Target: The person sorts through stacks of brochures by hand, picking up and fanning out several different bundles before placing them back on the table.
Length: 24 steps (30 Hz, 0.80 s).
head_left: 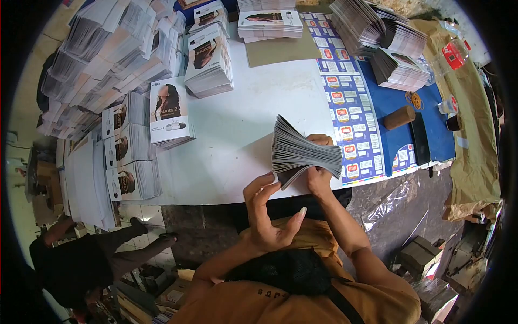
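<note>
A fanned stack of printed leaflets (pixel 305 150) is up over the near side of the white table, its many thin edges spread toward the left. My right hand (pixel 319 175) is closed round its right end, thumb on the near side and fingers behind. At the stack's lower left corner, my left hand (pixel 268 213) has its fingers apart and the thumb sticking out, with fingertips right by the edge of the sheets. To the left on the table stands a pile of booklets (pixel 171 110) with a long-haired person on the cover.
Tall paper bundles (pixel 116 54) fill the left back. More booklet stacks (pixel 270 22) line the back. On the right are a wooden roller-shaped block (pixel 400 117), rubber bands (pixel 414 100), a black bar (pixel 419 137) and a plastic bottle (pixel 452 55). Another person (pixel 81 264) is at lower left.
</note>
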Each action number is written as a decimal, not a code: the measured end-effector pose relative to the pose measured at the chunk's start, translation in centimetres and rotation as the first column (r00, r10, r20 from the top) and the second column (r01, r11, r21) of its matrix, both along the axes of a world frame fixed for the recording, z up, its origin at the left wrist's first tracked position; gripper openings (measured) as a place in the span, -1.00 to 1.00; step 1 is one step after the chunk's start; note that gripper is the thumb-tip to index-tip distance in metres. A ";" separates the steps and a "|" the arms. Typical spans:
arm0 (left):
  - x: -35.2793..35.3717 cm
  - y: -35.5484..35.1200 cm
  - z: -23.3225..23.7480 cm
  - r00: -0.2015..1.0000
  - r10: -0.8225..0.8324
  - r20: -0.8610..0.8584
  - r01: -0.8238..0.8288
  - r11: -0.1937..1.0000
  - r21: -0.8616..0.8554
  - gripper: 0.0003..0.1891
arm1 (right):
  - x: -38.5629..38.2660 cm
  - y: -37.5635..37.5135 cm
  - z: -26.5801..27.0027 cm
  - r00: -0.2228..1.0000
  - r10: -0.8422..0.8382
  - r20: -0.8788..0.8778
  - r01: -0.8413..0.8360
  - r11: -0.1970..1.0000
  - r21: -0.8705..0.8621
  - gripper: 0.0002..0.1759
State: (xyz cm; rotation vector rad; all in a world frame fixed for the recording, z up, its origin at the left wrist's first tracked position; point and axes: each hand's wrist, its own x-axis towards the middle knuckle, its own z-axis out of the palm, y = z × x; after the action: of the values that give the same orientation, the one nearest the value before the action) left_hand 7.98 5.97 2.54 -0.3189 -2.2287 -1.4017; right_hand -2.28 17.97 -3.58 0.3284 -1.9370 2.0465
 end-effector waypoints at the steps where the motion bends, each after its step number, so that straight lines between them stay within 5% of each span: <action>1: -0.1 -0.1 -0.1 1.000 -0.026 -0.002 0.026 0.999 0.024 -0.13 | -0.1 0.0 -0.2 1.000 0.002 -0.002 -0.002 1.000 -0.004 -0.80; 4: 0.1 0.2 -0.2 0.999 -0.010 0.031 0.007 0.992 0.124 -0.12 | -0.1 0.0 -0.2 1.000 0.012 -0.013 -0.012 1.000 -0.020 -0.80; 13: 0.4 0.1 1.0 0.997 -0.003 0.077 0.009 0.997 -0.072 -0.12 | -0.1 0.1 -0.4 0.999 0.021 -0.029 -0.022 0.999 -0.028 -0.80; 24: 0.3 0.4 0.4 0.995 -0.024 0.096 0.016 0.996 0.083 -0.07 | -0.2 0.2 -0.1 0.998 0.022 -0.062 -0.018 0.998 0.054 -0.83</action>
State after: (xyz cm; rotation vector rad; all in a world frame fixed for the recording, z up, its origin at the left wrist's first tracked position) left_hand 8.32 6.34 2.90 -0.2505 -2.2431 -1.5450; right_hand -2.48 18.20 -3.72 0.4210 -1.9613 1.9750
